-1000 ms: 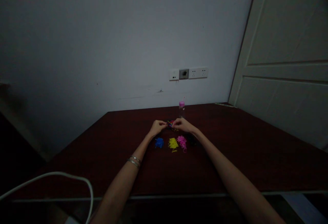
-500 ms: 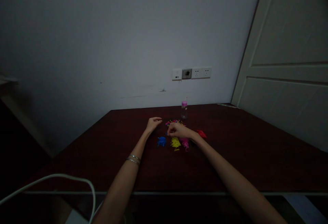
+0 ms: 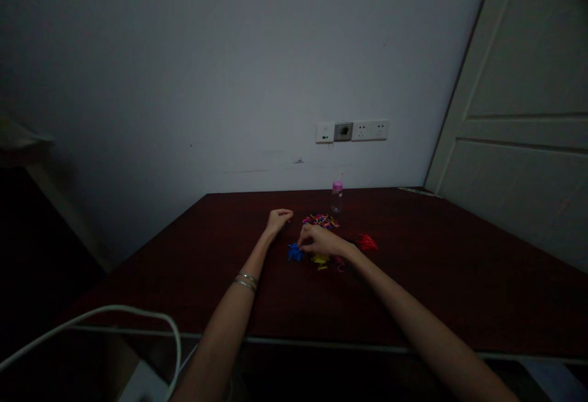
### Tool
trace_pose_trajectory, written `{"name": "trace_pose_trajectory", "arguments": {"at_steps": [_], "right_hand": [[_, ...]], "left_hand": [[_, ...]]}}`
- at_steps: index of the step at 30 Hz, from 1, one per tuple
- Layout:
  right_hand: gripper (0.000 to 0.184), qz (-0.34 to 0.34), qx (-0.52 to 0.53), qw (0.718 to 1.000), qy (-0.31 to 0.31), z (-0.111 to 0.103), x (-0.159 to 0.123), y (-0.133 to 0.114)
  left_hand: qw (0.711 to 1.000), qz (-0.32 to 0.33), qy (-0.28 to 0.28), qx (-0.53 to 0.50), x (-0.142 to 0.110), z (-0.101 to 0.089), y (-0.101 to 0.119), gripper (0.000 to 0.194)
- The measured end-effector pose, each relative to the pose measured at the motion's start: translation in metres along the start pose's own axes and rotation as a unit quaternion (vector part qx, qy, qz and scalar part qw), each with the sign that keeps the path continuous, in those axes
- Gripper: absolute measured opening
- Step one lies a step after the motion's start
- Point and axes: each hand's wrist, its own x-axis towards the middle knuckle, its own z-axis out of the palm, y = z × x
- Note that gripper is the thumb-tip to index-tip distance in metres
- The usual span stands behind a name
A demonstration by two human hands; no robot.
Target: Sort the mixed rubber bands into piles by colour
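Observation:
My right hand (image 3: 319, 239) reaches across the table with its fingertips pinched at the edge of a pile of blue rubber bands (image 3: 294, 252). A blue band seems to be in the pinch, though it blends with the pile. Under that hand and wrist, partly hidden, lie a yellow pile of bands (image 3: 320, 262) and a pink pile (image 3: 339, 262). My left hand (image 3: 278, 220) rests left of a mixed multicoloured pile (image 3: 321, 221), fingers closed together; what they hold, if anything, is too small to make out. Red bands (image 3: 367, 242) lie right of my right wrist.
A clear bottle with a pink cap (image 3: 337, 197) stands behind the mixed pile on the dark red table (image 3: 184, 267). Wall sockets (image 3: 353, 132) sit above the table. A white cable (image 3: 124, 309) loops at the lower left, near the table's front edge.
My right hand has moved slightly down and towards the blue pile, bringing its fingertips to it and uncovering more of the mixed pile. My left hand stays beside the mixed pile. The view has shifted slightly.

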Motion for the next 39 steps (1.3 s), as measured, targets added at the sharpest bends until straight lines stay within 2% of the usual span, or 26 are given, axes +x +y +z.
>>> {"name": "trace_pose_trajectory", "arguments": {"at_steps": [2, 6, 10, 12, 15, 18, 26, 34, 39], "right_hand": [[0.014, 0.004, 0.015, 0.999, 0.028, -0.009, -0.002, 0.001], [0.016, 0.057, 0.05, 0.986, 0.149, -0.037, -0.017, 0.015], [0.019, 0.13, 0.038, 0.963, 0.232, -0.061, -0.047, 0.044], [0.019, 0.164, 0.022, 0.953, 0.253, -0.067, -0.064, 0.062], [0.019, 0.204, -0.001, 0.949, 0.242, -0.071, -0.086, 0.083], [0.02, 0.221, -0.028, 0.95, 0.22, -0.073, -0.097, 0.092], [0.019, 0.222, -0.067, 0.955, 0.187, -0.075, -0.095, 0.087], [0.018, 0.211, -0.073, 0.955, 0.197, -0.073, -0.097, 0.092], [0.018, 0.221, -0.076, 0.953, 0.194, -0.071, -0.096, 0.093]], "left_hand": [[1.0, 0.005, -0.006, 0.021, 0.001, 0.0, -0.001, 0.023], [0.995, 0.029, -0.042, 0.086, 0.002, 0.003, -0.007, 0.021], [0.974, 0.069, -0.097, 0.194, 0.001, 0.009, -0.012, 0.023], [0.959, 0.098, -0.118, 0.238, -0.001, 0.012, -0.013, 0.023], [0.941, 0.12, -0.141, 0.282, -0.003, 0.018, -0.012, 0.024], [0.928, 0.133, -0.154, 0.311, -0.007, 0.025, -0.009, 0.027], [0.911, 0.121, -0.112, 0.378, -0.019, 0.036, 0.005, 0.021], [0.863, 0.099, -0.112, 0.482, -0.022, 0.036, 0.009, 0.025], [0.859, 0.101, -0.12, 0.487, -0.023, 0.035, 0.012, 0.021]]}}
